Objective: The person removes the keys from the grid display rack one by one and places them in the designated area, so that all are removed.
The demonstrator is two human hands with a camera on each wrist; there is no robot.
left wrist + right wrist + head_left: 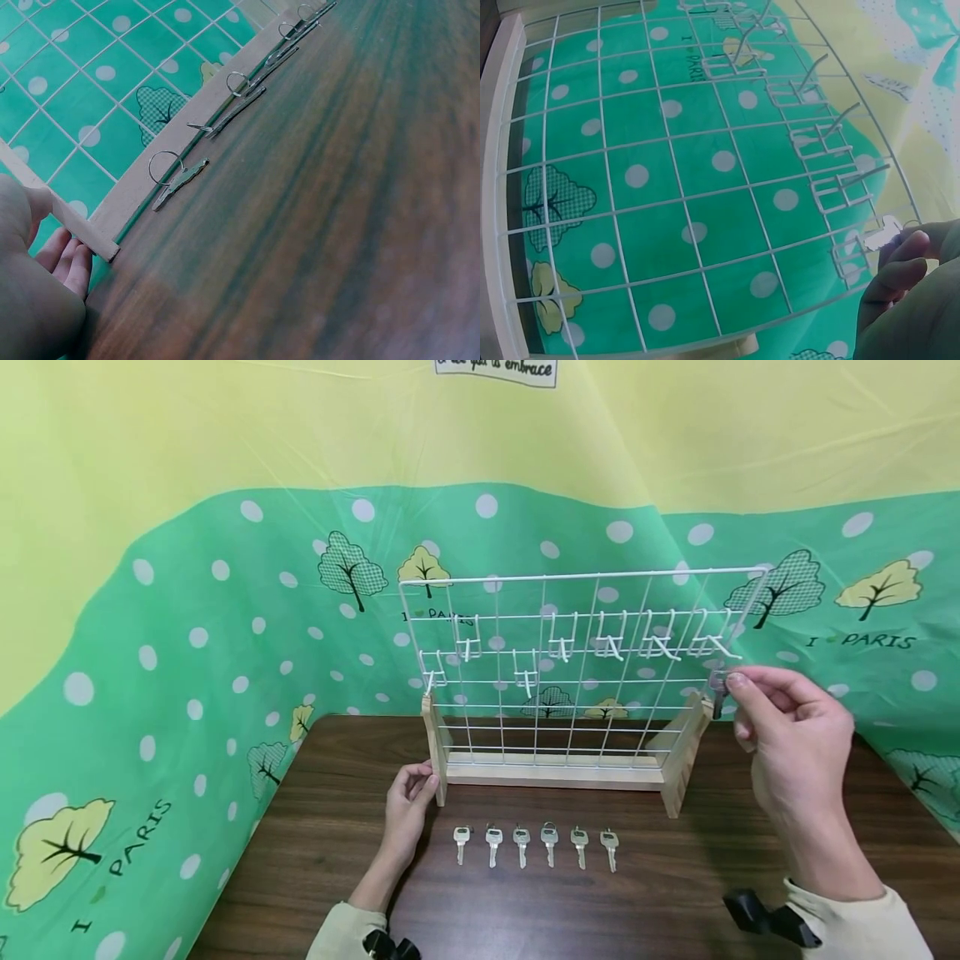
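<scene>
A white wire grid rack (585, 577) stands upright on light wooden supports. My left hand (407, 810) grips the foot of its left wooden support (435, 752), thumb on one side and fingers on the other in the left wrist view. At the rack's right end, my right hand (798, 735) pinches a key (883, 234) with a metal ring (911, 223) between thumb and forefinger. This key is close to the rightmost white hook (720, 647). Several more hooks, among them one in the middle (561, 648), hang on the grid with no keys on them.
Several silver keys (550, 843) with rings lie in a row on the dark wooden table (510, 910), in front of the rack's bottom wooden bar (555, 774). A green and yellow printed cloth (225, 543) hangs close behind the rack.
</scene>
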